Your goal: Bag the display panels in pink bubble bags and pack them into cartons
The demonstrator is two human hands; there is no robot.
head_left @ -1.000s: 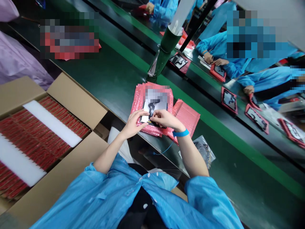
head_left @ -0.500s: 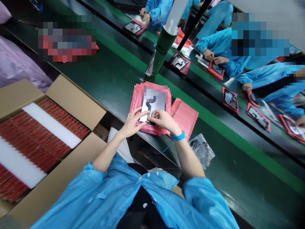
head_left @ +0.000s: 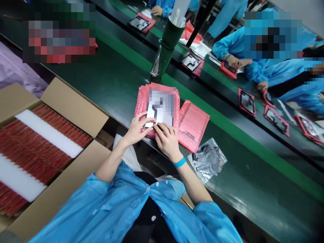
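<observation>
A flat silver-backed panel (head_left: 163,116) with a dark edge lies on a stack of pink bubble-wrap bags (head_left: 140,101). Part of the panel is blurred out. Down its left side runs a black ribbon cable (head_left: 155,112). My left hand (head_left: 136,130) rests over the panel's lower left corner, fingers stretched and apart. From the near side, my right hand (head_left: 168,140) touches the lower edge with spread, slightly bent fingers. Both hands' fingertips almost meet at the cable's lower end; whatever lies beneath them is hidden. A blue band (head_left: 179,162) circles my right wrist.
Right of the stack lie another pink bubble-wrap bag (head_left: 194,126) and a clear bag of dark ribbon cables (head_left: 209,158). An open carton (head_left: 76,104) of red-wrapped pieces stands left. Behind the stack rises a green post (head_left: 168,40). Co-workers in blue handle similar panels across the bench.
My right hand has shifted toward me and left, its pinch loosening into spread fingers at the panel's lower edge. My left hand keeps its place on the panel. The view has shifted slightly.
</observation>
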